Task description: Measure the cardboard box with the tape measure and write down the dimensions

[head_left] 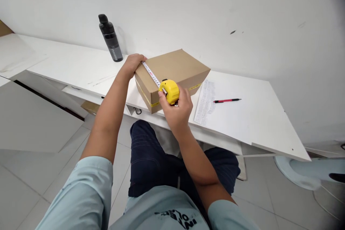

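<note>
A closed brown cardboard box [175, 65] with yellow tape around its sides sits at an angle on the white table. My right hand [178, 109] is wrapped round a yellow tape measure [170, 91] at the box's near edge. Its white blade [151, 73] is drawn out across the box top, along the left end. At the far left corner, my left hand [134, 64] grips the blade's end against the box edge. Its fingertips are partly hidden there.
A dark water bottle [110, 38] stands behind the box, to its left. Sheets of paper with writing [206, 102] and a red and black pen [227, 100] lie to the right. The white table [272, 115] runs along the wall, with an open shelf below.
</note>
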The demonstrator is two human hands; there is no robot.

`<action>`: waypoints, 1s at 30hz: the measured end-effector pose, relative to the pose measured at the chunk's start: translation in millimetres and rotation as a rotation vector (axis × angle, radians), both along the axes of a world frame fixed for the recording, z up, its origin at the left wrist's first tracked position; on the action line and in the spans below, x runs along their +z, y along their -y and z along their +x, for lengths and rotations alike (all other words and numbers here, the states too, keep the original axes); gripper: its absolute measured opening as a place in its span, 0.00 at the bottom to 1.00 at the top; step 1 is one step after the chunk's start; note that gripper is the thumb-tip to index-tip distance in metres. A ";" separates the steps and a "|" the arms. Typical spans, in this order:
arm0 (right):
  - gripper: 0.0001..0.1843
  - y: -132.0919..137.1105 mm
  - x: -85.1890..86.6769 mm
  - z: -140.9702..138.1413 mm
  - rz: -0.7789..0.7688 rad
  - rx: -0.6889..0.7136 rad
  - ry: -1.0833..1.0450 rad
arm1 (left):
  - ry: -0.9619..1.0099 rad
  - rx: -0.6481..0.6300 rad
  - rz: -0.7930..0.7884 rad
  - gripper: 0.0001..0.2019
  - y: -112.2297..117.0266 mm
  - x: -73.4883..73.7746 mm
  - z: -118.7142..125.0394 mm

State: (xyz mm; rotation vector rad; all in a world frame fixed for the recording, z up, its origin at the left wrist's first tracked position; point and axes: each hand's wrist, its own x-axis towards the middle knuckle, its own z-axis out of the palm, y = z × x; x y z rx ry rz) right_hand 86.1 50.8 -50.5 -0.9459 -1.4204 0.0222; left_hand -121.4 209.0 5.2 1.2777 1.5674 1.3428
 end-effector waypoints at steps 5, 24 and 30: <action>0.16 0.0 -1.0 5.0 -0.019 0.016 -0.025 | 0.010 -0.010 0.020 0.12 -1.8 -3.7 -2.8; 0.16 6.1 6.9 28.3 -0.115 0.117 -0.072 | 0.080 -0.033 -0.205 0.12 13.0 7.6 -18.7; 0.30 19.0 -3.2 58.1 -0.188 0.186 -0.238 | -0.168 0.086 -0.133 0.14 15.8 25.4 -19.7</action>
